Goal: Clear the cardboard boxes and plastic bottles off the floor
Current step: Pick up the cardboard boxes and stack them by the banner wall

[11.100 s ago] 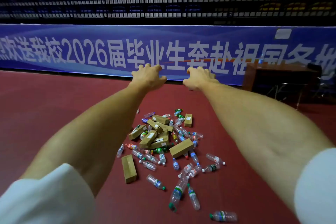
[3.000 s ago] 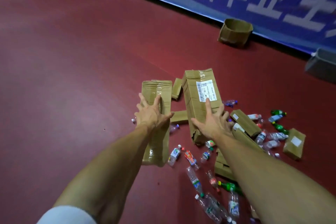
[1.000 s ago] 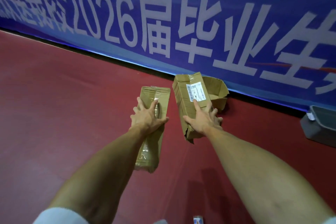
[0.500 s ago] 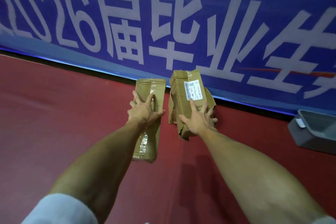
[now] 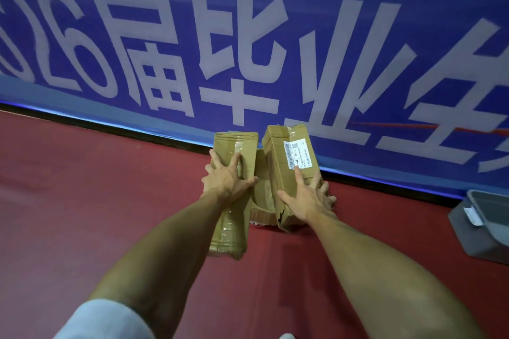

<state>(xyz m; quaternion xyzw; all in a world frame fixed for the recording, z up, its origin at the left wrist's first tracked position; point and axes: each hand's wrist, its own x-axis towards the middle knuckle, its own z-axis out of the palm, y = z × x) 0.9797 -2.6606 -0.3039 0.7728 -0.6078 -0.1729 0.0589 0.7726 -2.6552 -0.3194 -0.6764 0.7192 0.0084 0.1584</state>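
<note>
Now left grip wraps taped box; right grip wraps labelled box.

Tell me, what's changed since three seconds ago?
Both boxes were carried from the bottle pile to the banner. The left hand grips the taped box, the right hand the labelled box, now above the open carton. Grips unchanged.

The left hand is holding a flat brown cardboard box just left of the long brown cardboard box in the right hand. Behind both, an open brown cardboard carton is sitting on the red floor by a blue banner, with a grey plastic bin well to the right.
</note>
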